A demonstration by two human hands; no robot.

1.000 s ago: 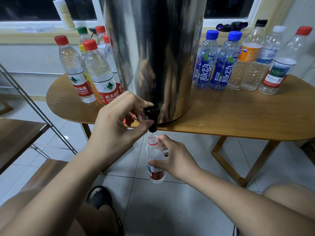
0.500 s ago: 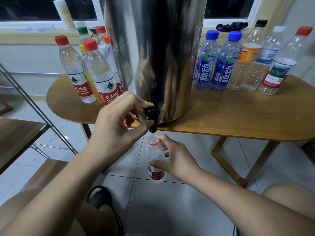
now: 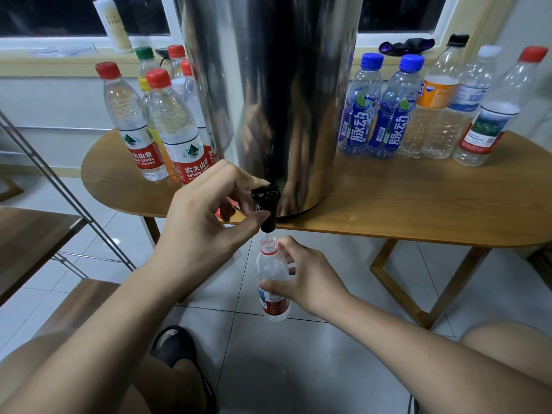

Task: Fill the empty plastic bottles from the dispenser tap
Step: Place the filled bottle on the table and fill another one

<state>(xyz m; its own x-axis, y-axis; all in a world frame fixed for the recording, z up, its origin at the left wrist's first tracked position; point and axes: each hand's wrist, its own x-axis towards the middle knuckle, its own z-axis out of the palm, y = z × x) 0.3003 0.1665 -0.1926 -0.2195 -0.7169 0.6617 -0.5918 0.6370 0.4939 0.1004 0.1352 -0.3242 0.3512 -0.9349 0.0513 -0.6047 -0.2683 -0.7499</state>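
A tall steel dispenser (image 3: 268, 94) stands on the wooden table (image 3: 418, 210), its black tap (image 3: 266, 204) hanging over the front edge. My left hand (image 3: 203, 225) pinches the tap between thumb and fingers. Below the spout, my right hand (image 3: 301, 279) grips a small uncapped clear bottle (image 3: 272, 282) with a red label, its mouth right under the tap. A thin stream of water runs into the neck. Capped red-label bottles (image 3: 176, 130) stand left of the dispenser. Blue-label bottles (image 3: 385, 115) and clear empty-looking bottles (image 3: 466, 106) stand on the right.
A slanted metal rail (image 3: 68, 192) and a wooden surface (image 3: 30, 240) are at the left. White tiled floor lies below, with a black sandal (image 3: 182, 354) near my left leg. The table's wooden legs (image 3: 418, 294) stand at the right. A windowsill (image 3: 59, 52) runs behind.
Almost nothing has moved. Both hands stay at the tap and the bottle, with water still running into the bottle's neck.
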